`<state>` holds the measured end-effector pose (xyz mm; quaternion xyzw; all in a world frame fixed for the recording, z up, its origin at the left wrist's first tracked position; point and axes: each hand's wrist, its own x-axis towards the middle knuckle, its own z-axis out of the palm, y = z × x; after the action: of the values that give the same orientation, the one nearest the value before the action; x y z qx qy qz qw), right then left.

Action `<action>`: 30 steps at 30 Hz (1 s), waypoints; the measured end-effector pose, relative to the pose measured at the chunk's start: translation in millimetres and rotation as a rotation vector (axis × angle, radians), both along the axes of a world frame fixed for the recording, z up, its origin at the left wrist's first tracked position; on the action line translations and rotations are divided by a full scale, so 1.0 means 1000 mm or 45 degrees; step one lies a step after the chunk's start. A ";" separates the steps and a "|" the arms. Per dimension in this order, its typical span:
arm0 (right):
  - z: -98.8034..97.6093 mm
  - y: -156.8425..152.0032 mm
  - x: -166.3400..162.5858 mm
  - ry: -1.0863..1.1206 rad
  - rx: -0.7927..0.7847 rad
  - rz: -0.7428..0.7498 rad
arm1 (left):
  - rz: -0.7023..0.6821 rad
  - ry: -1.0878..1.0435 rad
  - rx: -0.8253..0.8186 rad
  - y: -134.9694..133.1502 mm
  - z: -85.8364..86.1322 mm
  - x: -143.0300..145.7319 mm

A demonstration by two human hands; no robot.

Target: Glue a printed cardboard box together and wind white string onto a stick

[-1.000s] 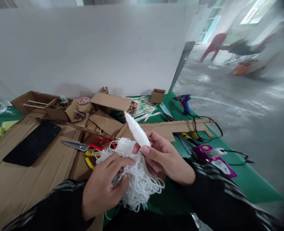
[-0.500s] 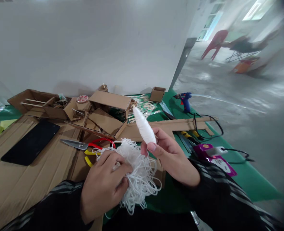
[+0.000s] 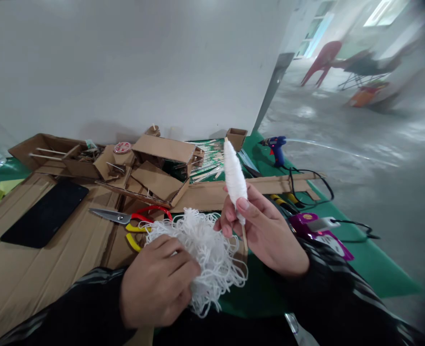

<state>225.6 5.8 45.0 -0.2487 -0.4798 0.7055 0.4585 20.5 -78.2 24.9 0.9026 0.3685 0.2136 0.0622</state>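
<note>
The right hand (image 3: 266, 230) grasps a stick wound with white string (image 3: 235, 180) between thumb and fingers, holding it almost upright above the near edge of the bench (image 3: 364, 269). The left hand (image 3: 155, 283) is clenched on a loose tangle of white string (image 3: 205, 250), just beside the stick. Behind the tangle lie scissors (image 3: 126, 217) on flat cardboard (image 3: 35, 274). A blue glue gun (image 3: 277, 146) stands at the far right corner.

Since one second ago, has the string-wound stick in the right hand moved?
Yes. The string-wound stick in the right hand went from leaning left to nearly upright, its tip now near the small cardboard box.
</note>
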 end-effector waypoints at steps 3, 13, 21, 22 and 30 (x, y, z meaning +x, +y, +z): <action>-0.001 -0.002 0.000 -0.025 0.074 0.002 | 0.149 -0.066 -0.145 0.003 0.007 -0.002; -0.003 -0.014 -0.003 0.024 0.120 0.065 | 0.499 0.087 -0.129 0.047 0.018 0.025; -0.013 -0.011 -0.001 -0.024 0.129 0.009 | 0.449 -0.098 -0.702 0.051 0.019 0.013; -0.014 -0.011 0.000 -0.031 0.134 0.003 | 0.450 -0.140 -0.743 0.050 0.019 0.011; -0.015 -0.017 -0.004 -0.400 0.295 -0.015 | 0.446 -0.577 -0.937 0.048 0.015 0.009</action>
<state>222.1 -11.6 30.0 -0.3041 -0.6220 0.5954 0.4075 29.5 -29.8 39.9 0.6752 0.5439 0.2679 0.4202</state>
